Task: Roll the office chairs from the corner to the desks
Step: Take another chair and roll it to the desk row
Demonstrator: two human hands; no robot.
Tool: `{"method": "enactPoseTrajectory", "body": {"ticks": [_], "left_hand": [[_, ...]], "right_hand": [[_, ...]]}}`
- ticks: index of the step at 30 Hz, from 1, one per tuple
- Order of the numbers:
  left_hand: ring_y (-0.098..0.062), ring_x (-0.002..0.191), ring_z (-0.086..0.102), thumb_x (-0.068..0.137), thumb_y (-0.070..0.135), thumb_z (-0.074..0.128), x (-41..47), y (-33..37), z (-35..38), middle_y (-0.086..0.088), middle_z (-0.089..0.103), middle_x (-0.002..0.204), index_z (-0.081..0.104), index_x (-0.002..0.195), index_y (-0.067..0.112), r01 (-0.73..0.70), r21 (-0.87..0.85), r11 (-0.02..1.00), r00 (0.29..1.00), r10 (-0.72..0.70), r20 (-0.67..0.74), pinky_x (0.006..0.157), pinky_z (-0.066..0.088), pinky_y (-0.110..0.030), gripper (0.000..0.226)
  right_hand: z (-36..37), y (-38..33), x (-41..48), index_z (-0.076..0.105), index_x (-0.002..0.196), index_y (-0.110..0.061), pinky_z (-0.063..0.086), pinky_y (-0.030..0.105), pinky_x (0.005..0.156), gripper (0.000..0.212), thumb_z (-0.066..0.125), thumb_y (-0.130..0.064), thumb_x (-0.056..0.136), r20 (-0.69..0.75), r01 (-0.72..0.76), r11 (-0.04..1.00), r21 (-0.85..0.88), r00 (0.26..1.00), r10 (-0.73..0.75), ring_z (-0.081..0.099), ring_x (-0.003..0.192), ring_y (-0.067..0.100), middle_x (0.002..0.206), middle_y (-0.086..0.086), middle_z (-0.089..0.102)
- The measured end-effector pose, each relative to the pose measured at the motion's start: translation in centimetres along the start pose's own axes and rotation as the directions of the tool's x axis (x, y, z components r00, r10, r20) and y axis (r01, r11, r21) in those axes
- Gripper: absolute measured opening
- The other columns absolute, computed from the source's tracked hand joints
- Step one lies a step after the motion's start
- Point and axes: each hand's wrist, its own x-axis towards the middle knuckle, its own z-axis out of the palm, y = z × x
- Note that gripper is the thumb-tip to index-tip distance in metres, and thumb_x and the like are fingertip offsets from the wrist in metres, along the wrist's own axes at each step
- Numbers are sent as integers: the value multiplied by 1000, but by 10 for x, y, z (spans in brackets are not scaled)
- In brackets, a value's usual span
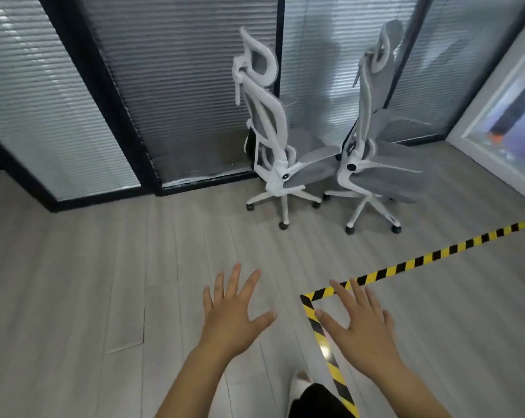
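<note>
Grey plank floor [134, 267]: two office chairs [281, 152], striped tape [406, 263]

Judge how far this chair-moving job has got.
Done: nothing visible; the left chair and the right chair both stand in the corner by the glass wall. In hand: the left hand and right hand reach forward, open, touching neither. Left: rolling both chairs to desks, which are out of view.
</note>
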Motion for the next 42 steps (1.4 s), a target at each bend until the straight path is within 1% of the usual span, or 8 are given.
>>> {"method": "enactPoseTrajectory", "body": {"ticks": [8,17,22,26,30,32,37,42], "left_hand": [[-22,146,-25,81,78,43,213,-19,-63,15,-28,157,-5,149,52,83,73,994,990,-90,105,117,-15,-48,87],[-18,150,-4,83,63,61,422,-75,-205,12,-1,163,14,151,47,75,-231,970,988,-104,-117,121,9,-44,84],[-23,150,-1,82,58,65,543,-126,-248,9,-3,163,11,149,49,24,-115,993,997,-32,-68,120,9,-50,86],[-26,150,4,86,46,66,675,-147,-309,8,2,163,17,151,45,-17,27,999,987,21,-161,118,5,-54,82],[-27,149,7,91,23,61,810,-136,-373,1,7,164,22,153,35,-145,0,989,974,143,-176,120,7,-52,74],[-26,149,8,90,18,61,871,-122,-397,0,9,163,25,151,35,-259,-6,966,950,253,-184,120,7,-50,72],[-25,147,14,83,27,75,978,-108,-415,-2,18,161,37,146,33,-507,-5,862,860,505,-70,120,14,-44,74],[-23,135,41,74,18,83,995,-117,-403,-1,44,147,60,128,26,-649,-150,746,760,646,-71,114,33,-50,60]], "right_hand": [[-16,-44,246,17,148,-50,7,53,118,74,36,-78,82,10,-71,988,140,997,70,-1,149,21,163,-7,5],[-86,-181,504,29,147,-44,13,50,116,69,48,-67,85,-96,218,972,87,973,-209,7,148,24,161,-4,17],[-101,-256,613,27,147,-44,16,54,114,73,45,-71,82,-204,306,952,-2,932,-300,10,148,24,160,-2,21],[-101,-304,692,32,146,-40,19,53,113,72,37,-68,79,-298,224,971,-79,925,-237,23,143,25,154,-1,33],[-83,-333,751,47,137,-33,39,47,100,54,50,-52,87,-330,66,998,-14,942,-67,52,120,26,132,0,56],[-70,-338,768,57,128,-29,46,43,91,41,60,-39,89,-432,-2,996,94,901,43,58,109,28,120,3,62],[-41,-331,778,69,113,-20,44,37,74,27,69,-27,87,-658,-29,991,127,746,106,53,87,23,90,-3,58],[-40,-323,770,71,110,-23,46,42,72,28,62,-37,88,-650,-28,989,147,750,118,53,83,23,86,-7,53]]}}
